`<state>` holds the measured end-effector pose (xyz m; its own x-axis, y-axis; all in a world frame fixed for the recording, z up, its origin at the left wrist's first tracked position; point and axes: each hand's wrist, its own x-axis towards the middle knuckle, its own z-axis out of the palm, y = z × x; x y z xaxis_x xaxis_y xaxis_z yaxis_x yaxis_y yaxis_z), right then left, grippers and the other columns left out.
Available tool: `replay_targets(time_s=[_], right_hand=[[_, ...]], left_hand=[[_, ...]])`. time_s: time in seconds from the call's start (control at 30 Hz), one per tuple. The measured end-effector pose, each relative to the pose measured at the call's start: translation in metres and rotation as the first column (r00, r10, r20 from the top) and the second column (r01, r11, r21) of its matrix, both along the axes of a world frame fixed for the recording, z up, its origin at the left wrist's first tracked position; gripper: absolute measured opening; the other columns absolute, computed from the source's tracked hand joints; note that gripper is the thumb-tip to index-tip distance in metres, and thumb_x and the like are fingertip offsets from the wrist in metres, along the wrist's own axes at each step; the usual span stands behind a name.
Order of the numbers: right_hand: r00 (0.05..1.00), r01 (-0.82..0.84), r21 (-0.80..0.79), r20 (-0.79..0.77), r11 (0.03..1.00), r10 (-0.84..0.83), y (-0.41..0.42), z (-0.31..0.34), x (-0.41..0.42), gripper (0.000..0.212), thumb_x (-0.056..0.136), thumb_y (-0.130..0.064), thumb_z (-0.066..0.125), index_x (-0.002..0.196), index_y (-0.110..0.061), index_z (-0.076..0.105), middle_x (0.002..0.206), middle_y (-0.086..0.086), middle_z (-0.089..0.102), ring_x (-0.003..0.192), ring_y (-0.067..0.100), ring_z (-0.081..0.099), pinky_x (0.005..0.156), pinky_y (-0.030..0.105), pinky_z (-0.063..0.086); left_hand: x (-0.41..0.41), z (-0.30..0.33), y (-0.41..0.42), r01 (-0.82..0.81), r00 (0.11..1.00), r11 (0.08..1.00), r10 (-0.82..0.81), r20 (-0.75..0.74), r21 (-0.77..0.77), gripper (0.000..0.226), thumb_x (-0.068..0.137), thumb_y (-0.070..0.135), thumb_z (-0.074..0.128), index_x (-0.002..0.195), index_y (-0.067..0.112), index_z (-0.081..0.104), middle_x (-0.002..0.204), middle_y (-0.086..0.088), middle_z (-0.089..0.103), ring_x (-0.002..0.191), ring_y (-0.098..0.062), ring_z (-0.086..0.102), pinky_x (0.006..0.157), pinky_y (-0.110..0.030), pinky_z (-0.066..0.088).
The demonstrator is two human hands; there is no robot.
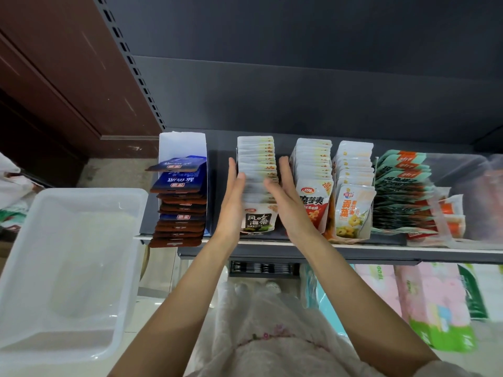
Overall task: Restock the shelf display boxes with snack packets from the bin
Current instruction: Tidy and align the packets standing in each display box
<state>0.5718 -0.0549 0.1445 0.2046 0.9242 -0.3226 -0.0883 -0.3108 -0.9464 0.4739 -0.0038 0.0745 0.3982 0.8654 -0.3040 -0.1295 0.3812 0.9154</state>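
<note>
A row of white seaweed snack packets point(258, 170) stands upright in a display box on the grey shelf point(299, 250). My left hand point(234, 197) lies flat against the row's left side, fingers straight. My right hand point(285, 197) presses the right side with straight fingers, so the row sits between both palms. The clear plastic bin point(68, 268) rests at lower left and looks empty.
A white box of blue and brown packets point(181, 202) stands left of my hands. Right of them are red-white packets point(314, 186), yellow-labelled packets point(353, 191) and a green-orange pile point(402, 191). Pink and green packs point(435, 300) fill the lower shelf. A brown wall panel point(54, 77) is at left.
</note>
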Motion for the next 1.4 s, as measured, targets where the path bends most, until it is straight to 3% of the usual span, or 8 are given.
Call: replay_targets(time_s=[0.17, 0.37, 0.53, 0.6, 0.8, 0.97, 1.2, 1.4], right_hand=[[0.996, -0.051, -0.035, 0.071, 0.998, 0.053, 0.028, -0.007, 0.012, 0.064, 0.101, -0.032, 0.038, 0.151, -0.033, -0.002, 0.156, -0.015, 0.011, 0.139, 0.001, 0.019, 0.113, 0.026, 0.024], [0.995, -0.081, -0.019, 0.063, 0.997, 0.082, 0.038, -0.009, 0.011, 0.062, 0.102, -0.032, 0.035, 0.152, -0.031, -0.003, 0.160, -0.010, 0.004, 0.145, 0.008, 0.010, 0.115, 0.029, 0.016], [0.996, -0.072, 0.044, 0.061, 0.996, 0.069, 0.025, 0.002, 0.020, 0.056, 0.102, -0.040, 0.031, 0.150, -0.036, 0.003, 0.156, -0.018, 0.009, 0.133, -0.008, 0.016, 0.084, -0.006, 0.028], [0.984, -0.074, 0.105, 0.168, 0.992, 0.056, 0.007, 0.011, 0.024, 0.050, 0.101, -0.042, 0.031, 0.148, -0.038, 0.015, 0.155, -0.018, 0.016, 0.129, -0.014, 0.019, 0.085, -0.008, 0.025], [0.820, -0.056, 0.156, 0.570, 0.986, -0.044, -0.051, -0.001, 0.047, 0.032, 0.097, -0.028, 0.050, 0.128, -0.024, 0.050, 0.124, -0.008, 0.058, 0.101, 0.003, 0.061, 0.090, 0.025, 0.051], [0.825, -0.202, -0.096, 0.520, 0.975, 0.222, -0.066, -0.030, 0.026, 0.059, 0.095, -0.016, 0.053, 0.147, -0.020, 0.027, 0.145, -0.005, 0.042, 0.125, 0.005, 0.045, 0.107, 0.025, 0.038], [0.831, -0.158, -0.048, 0.532, 0.986, 0.159, -0.053, -0.054, 0.009, 0.057, 0.097, -0.020, 0.049, 0.148, -0.025, 0.026, 0.151, -0.010, 0.029, 0.134, 0.000, 0.029, 0.105, 0.007, 0.026], [0.765, -0.187, -0.046, 0.620, 0.981, 0.174, -0.046, -0.045, 0.003, 0.055, 0.101, -0.035, 0.032, 0.151, -0.022, 0.016, 0.144, -0.005, 0.035, 0.125, 0.000, 0.036, 0.098, 0.011, 0.028]], left_hand=[[-0.001, 0.044, 0.017, 0.000, 0.999, 0.999, 0.002, 0.040, -0.033, 0.067, 0.094, 0.063, 0.034, 0.150, 0.027, 0.026, 0.141, -0.003, 0.051, 0.126, -0.017, 0.053, 0.106, -0.044, 0.042], [0.013, 0.041, 0.024, -0.038, 0.999, 0.999, 0.038, -0.003, 0.033, 0.037, 0.103, 0.045, 0.021, 0.134, 0.037, 0.040, 0.113, 0.022, 0.058, 0.094, 0.016, 0.059, 0.073, -0.008, 0.049], [0.009, 0.054, 0.019, -0.033, 0.999, 0.999, 0.033, -0.003, 0.039, 0.036, 0.103, 0.047, 0.019, 0.119, 0.042, 0.051, 0.100, 0.025, 0.068, 0.096, 0.007, 0.064, 0.081, -0.018, 0.051], [0.003, 0.053, 0.016, -0.072, 0.997, 0.995, 0.075, -0.035, 0.067, 0.040, 0.101, 0.048, 0.022, 0.137, 0.042, 0.038, 0.125, 0.025, 0.057, 0.114, 0.008, 0.054, 0.088, -0.017, 0.047], [-0.030, 0.040, -0.025, -0.230, 0.964, 0.961, 0.247, -0.102, 0.150, 0.034, 0.100, 0.035, 0.040, 0.135, 0.036, 0.044, 0.143, 0.012, 0.047, 0.130, -0.003, 0.044, 0.110, -0.028, 0.034], [-0.037, 0.021, -0.065, -0.152, 0.981, 0.987, 0.156, -0.116, 0.042, 0.064, 0.087, -0.007, 0.046, 0.144, 0.022, 0.036, 0.144, 0.002, 0.045, 0.132, -0.009, 0.043, 0.107, -0.027, 0.039], [-0.031, 0.019, -0.058, -0.020, 0.957, 0.990, 0.059, -0.285, 0.136, 0.057, 0.084, 0.033, 0.056, 0.135, 0.053, 0.037, 0.153, 0.011, 0.032, 0.141, -0.004, 0.026, 0.118, -0.043, 0.022], [-0.020, 0.033, -0.057, 0.025, 0.981, 1.000, -0.021, -0.195, 0.016, 0.069, 0.097, 0.018, 0.050, 0.149, 0.040, 0.011, 0.142, 0.017, 0.043, 0.129, 0.003, 0.041, 0.116, -0.031, 0.027]])
